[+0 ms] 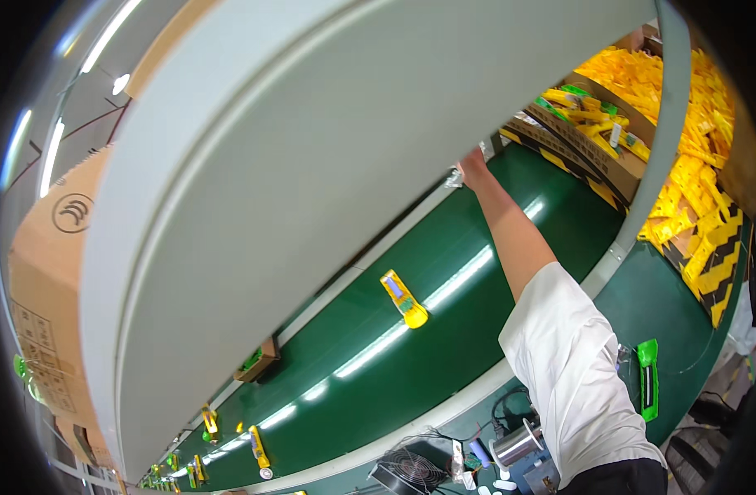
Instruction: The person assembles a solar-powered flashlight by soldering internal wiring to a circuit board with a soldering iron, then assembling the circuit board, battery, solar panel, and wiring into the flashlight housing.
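Note:
My right arm, in a short white sleeve, stretches across the green conveyor belt [369, 363] to its far rail. My right hand [472, 163] is there, partly cut off by the grey panel [312, 157], so its fingers cannot be made out. Right beside it lies a small shiny, crumpled clear piece [454, 178]; whether I grip it is unclear. My left hand is out of view. A yellow handheld device [404, 299] with a purple-grey part rests mid-belt. Another yellow device [258, 452] lies further down the belt at lower left.
Boxes of yellow parts [691, 190] and a carton of yellow and green pieces [592, 124] stand at upper right. A green casing [648, 379], a black fan [407, 472] and a metal spool [516, 444] sit on the near bench. A small carton [258, 360] stands by the far rail.

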The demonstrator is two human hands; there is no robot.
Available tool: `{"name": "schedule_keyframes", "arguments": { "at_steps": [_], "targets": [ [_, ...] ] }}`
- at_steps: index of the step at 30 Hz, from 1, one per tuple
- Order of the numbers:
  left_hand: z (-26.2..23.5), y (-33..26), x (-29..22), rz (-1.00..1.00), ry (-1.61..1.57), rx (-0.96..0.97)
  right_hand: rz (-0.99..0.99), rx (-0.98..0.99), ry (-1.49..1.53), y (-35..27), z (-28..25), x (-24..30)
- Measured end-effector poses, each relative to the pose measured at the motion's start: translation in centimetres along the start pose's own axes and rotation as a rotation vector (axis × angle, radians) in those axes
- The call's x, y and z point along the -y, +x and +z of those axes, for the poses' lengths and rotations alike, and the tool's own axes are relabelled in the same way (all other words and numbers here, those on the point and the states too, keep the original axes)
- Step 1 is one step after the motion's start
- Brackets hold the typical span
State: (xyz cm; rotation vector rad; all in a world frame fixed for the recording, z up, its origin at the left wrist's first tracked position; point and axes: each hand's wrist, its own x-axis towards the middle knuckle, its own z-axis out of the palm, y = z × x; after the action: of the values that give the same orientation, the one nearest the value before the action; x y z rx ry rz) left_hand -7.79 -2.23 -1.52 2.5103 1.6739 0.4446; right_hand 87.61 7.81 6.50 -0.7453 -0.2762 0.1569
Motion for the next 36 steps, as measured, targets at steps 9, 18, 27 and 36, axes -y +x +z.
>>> {"name": "schedule_keyframes", "arguments": {
  "at_steps": [9,18,27,36],
  "targets": [
    [-1.3,-0.5,-0.4,-0.049,-0.026,0.119,-0.224,-0.456,-0.927,-6.2,3.8,2.3],
    [3.4,-2.7,2.8,-0.071,-0.235,-0.145,0.567,0.947,-1.195,-35.3,14.8,10.7],
    [4.8,-2.4,2.6,-0.084,-0.231,-0.264,-0.229,1.977,-1.686,-69.1,21.0,9.9],
    [4.8,-2.5,1.9,-0.097,-0.399,-0.589,0.284,1.534,-1.12,-78.1,15.5,7.2]
  ]
}}
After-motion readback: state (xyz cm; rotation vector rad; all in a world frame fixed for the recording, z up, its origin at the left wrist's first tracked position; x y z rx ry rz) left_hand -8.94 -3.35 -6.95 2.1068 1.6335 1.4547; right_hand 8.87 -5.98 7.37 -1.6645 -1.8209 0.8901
